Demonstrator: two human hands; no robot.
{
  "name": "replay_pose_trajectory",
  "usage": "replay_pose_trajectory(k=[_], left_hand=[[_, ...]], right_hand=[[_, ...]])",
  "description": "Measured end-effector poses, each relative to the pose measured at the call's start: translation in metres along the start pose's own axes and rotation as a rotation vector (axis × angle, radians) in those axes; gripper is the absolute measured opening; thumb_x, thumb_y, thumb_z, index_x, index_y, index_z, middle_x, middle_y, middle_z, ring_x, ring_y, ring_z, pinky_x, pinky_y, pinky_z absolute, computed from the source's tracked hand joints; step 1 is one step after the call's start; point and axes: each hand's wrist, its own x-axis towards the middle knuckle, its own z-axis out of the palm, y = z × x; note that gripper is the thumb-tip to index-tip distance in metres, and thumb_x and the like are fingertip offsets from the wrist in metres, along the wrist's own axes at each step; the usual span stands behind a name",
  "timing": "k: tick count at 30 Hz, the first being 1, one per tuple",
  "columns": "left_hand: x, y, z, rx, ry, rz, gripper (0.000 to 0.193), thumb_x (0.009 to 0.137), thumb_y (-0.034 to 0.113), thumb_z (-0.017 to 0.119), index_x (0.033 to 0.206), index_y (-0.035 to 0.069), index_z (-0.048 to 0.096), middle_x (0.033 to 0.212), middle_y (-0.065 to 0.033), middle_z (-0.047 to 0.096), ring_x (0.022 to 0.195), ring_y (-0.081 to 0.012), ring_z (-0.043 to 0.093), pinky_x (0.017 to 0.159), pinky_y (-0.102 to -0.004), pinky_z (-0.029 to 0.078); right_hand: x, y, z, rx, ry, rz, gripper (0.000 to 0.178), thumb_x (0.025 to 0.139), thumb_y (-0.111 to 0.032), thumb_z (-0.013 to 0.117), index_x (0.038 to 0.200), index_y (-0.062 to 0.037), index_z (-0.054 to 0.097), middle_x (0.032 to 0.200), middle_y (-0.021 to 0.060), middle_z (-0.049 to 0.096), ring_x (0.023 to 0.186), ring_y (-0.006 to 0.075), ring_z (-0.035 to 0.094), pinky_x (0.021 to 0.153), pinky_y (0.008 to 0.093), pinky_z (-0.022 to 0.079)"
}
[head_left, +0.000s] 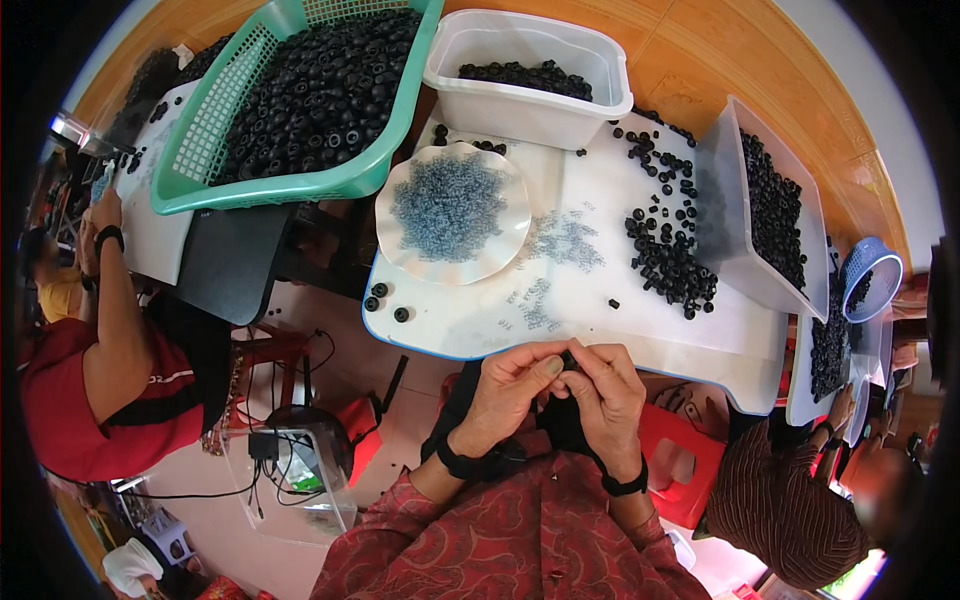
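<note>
In front of my chest, at the table's near edge, my left hand (508,393) and my right hand (607,398) meet fingertip to fingertip. Both pinch a small black plastic part (568,360), mostly covered by the fingers. Beyond them on the white table (590,315) lie loose small metal springs (563,240). A heap of the same springs (448,205) fills a white wavy-rimmed plate (402,252). Loose black plastic parts (672,268) are scattered right of the springs, and one lone black piece (613,303) lies nearer my hands.
A green basket (172,170) of black round parts stands at the far left. A white tub (530,118) is at the back, and a translucent bin (745,245) of black parts on the right. People work at tables on both sides. Cables (285,480) and a red stool (680,465) are below.
</note>
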Motion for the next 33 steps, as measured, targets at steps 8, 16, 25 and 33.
replay_pose_trajectory(k=[8, 16, 25, 33], left_hand=[[0.003, -0.001, 0.002, -0.004, 0.008, 0.0, 0.025, 0.099, 0.012, 0.059, 0.121, 0.002, 0.065, 0.089, -0.0008, 0.069, 0.072, -0.0044, 0.062, 0.06, -0.0164, 0.046], [0.003, 0.002, 0.0, -0.202, -0.041, -0.039, 0.025, 0.1, 0.007, 0.054, 0.121, -0.004, 0.059, 0.099, -0.0097, 0.067, 0.083, -0.0132, 0.064, 0.076, -0.0287, 0.056], [0.004, -0.002, -0.003, -0.226, -0.033, -0.025, 0.025, 0.1, 0.008, 0.053, 0.122, -0.004, 0.058, 0.099, -0.0095, 0.066, 0.082, -0.0138, 0.065, 0.078, -0.0318, 0.058], [0.004, 0.005, 0.012, -0.293, 0.028, -0.046, 0.023, 0.099, 0.011, 0.057, 0.118, -0.001, 0.06, 0.086, -0.005, 0.068, 0.077, -0.0109, 0.067, 0.071, -0.0223, 0.055]], right_hand=[[-0.001, 0.003, 0.002, 0.007, -0.046, -0.032, 0.04, 0.087, 0.011, 0.063, 0.125, 0.0003, 0.062, 0.099, 0.0093, 0.055, 0.077, 0.0142, 0.063, 0.065, 0.0242, 0.054], [-0.003, 0.004, 0.004, -0.055, 0.138, 0.012, 0.024, 0.084, 0.008, 0.068, 0.108, 0.0021, 0.066, 0.098, 0.0114, 0.06, 0.075, 0.0151, 0.066, 0.064, 0.0251, 0.056], [-0.003, 0.001, 0.005, -0.164, 0.147, -0.05, 0.018, 0.084, 0.005, 0.071, 0.101, 0.0007, 0.068, 0.098, 0.0108, 0.061, 0.078, 0.0164, 0.065, 0.066, 0.0257, 0.053], [-0.006, 0.009, 0.007, -0.066, 0.196, -0.015, 0.017, 0.084, 0.003, 0.071, 0.1, -0.0006, 0.069, 0.099, 0.0099, 0.061, 0.081, 0.0162, 0.064, 0.069, 0.0252, 0.051]])
